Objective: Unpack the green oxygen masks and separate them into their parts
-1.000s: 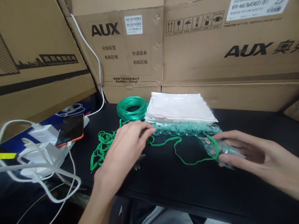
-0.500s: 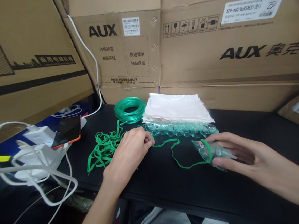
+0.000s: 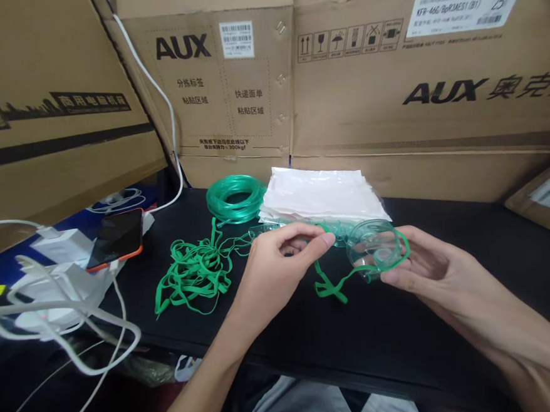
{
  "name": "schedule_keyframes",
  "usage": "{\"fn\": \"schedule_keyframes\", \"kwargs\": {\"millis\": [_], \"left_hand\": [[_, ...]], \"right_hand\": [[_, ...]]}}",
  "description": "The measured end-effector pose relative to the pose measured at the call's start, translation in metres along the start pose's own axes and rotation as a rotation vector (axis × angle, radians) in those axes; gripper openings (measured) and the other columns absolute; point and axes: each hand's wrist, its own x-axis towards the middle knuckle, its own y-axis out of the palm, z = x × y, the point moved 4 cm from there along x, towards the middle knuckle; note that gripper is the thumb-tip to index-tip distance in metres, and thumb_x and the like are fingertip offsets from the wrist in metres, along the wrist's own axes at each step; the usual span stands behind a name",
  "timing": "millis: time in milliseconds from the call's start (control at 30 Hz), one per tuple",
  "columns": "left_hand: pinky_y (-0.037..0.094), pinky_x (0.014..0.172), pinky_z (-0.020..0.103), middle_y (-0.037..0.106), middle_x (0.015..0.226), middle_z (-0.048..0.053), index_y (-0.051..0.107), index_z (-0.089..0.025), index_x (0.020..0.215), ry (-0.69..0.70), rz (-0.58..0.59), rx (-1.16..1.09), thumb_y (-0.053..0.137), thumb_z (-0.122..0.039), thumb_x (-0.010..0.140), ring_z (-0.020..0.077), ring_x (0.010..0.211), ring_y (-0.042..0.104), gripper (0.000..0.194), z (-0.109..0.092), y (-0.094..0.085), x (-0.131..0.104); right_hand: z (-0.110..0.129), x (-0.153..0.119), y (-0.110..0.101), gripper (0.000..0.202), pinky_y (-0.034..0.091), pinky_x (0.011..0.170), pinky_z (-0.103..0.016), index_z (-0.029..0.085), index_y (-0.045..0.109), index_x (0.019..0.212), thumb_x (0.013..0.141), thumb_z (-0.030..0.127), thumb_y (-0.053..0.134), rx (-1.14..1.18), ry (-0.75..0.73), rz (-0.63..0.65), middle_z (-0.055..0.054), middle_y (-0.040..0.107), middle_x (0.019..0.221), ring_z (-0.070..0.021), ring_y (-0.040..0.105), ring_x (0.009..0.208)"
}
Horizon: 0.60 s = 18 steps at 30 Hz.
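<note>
Hovering over the bench (image 3: 382, 324), one mask (image 3: 375, 244) is clamped in the right fingers (image 3: 405, 280), its strap (image 3: 331, 288) seemingly looped on but not yet settled, the left fingers (image 3: 318, 247) pinched on it, while a row of masks (image 3: 341, 234) behind and a strap tangle (image 3: 192, 274) leftward suggest more remains.

Phone (image 3: 118, 237) beside tangled white cables (image 3: 65, 305)

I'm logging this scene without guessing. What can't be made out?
All in the head view:
Row of clear pieces: partly hidden by the left hand.
Green strap: part hidden within that hand's grip.
Right hand: some fingertips unclear behind the clear mask.
White label: fine print too small.
Box at right: cut off by right edge.
</note>
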Motion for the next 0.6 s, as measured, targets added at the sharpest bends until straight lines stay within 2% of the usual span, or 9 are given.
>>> {"fn": "schedule_keyframes", "kwargs": {"millis": [100, 300, 433, 600], "left_hand": [[0.050, 0.068, 0.022, 0.075, 0.081, 0.000, 0.080, -0.020, 0.088, -0.022, 0.006, -0.149, 0.083, -0.040, 0.086, 0.0127, 0.071, 0.063, 0.020, -0.001, 0.005, 0.000], [0.053, 0.068, 0.021, 0.075, 0.079, 0.000, 0.079, -0.018, 0.084, -0.035, 0.003, -0.228, 0.086, -0.032, 0.082, 0.0112, 0.068, 0.064, 0.016, -0.004, 0.009, 0.000], [0.052, 0.067, 0.019, 0.075, 0.077, -0.001, 0.079, -0.017, 0.083, -0.050, -0.005, -0.238, 0.086, -0.028, 0.081, 0.0102, 0.067, 0.063, 0.013, -0.003, 0.010, 0.000], [0.052, 0.066, 0.019, 0.075, 0.077, -0.001, 0.079, -0.017, 0.081, -0.051, -0.017, -0.249, 0.086, -0.027, 0.082, 0.0098, 0.067, 0.063, 0.012, -0.004, 0.009, 0.001]], "right_hand": [[-0.003, 0.000, 0.005, 0.037, 0.055, 0.107, -0.030, 0.029, 0.072, 0.125, 0.090, 0.028, 0.084, 0.070, 0.027, 0.030, -0.005, 0.074, 0.135, -0.0232, 0.069, 0.124], [-0.002, -0.001, 0.012, 0.045, 0.051, 0.114, -0.037, 0.031, 0.070, 0.134, 0.091, 0.025, 0.083, 0.178, 0.049, 0.070, -0.005, 0.071, 0.141, -0.0248, 0.067, 0.128], [-0.003, -0.001, 0.013, 0.049, 0.055, 0.109, -0.036, 0.031, 0.067, 0.139, 0.092, 0.025, 0.082, 0.196, 0.063, 0.075, -0.006, 0.071, 0.141, -0.0234, 0.070, 0.123], [-0.004, -0.002, 0.012, 0.044, 0.060, 0.099, -0.030, 0.029, 0.069, 0.136, 0.094, 0.025, 0.080, 0.203, 0.066, 0.077, -0.007, 0.073, 0.138, -0.0213, 0.072, 0.116]]}}
